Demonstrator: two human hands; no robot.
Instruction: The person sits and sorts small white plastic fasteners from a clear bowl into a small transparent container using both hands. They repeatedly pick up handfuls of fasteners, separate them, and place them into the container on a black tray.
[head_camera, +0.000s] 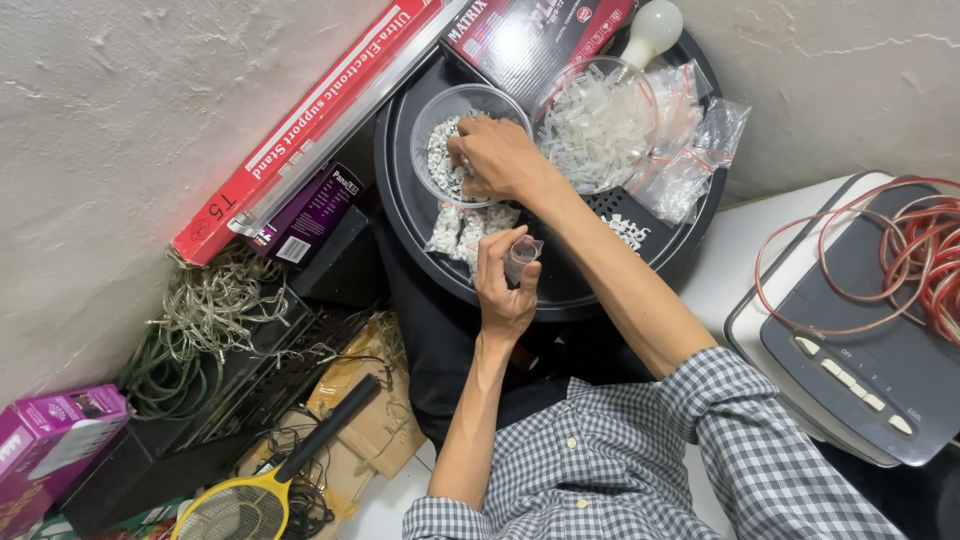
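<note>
Small clear plastic bag (521, 256) sits pinched between the left hand's (503, 290) fingers above the round black tray (400, 190). A long red box (310, 120) leans on the rough white wall, a purple carton (310, 215) beneath it. The right hand (497, 157) is closed on small white pieces (440, 165) in a clear plastic bowl (440, 110); a second bowl (598, 125) holds translucent white strips.

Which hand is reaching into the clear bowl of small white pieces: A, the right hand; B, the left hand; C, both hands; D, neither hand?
A: the right hand reaches into the bowl of small white pieces, while the left hand holds a small clear bag nearer the body.
</note>
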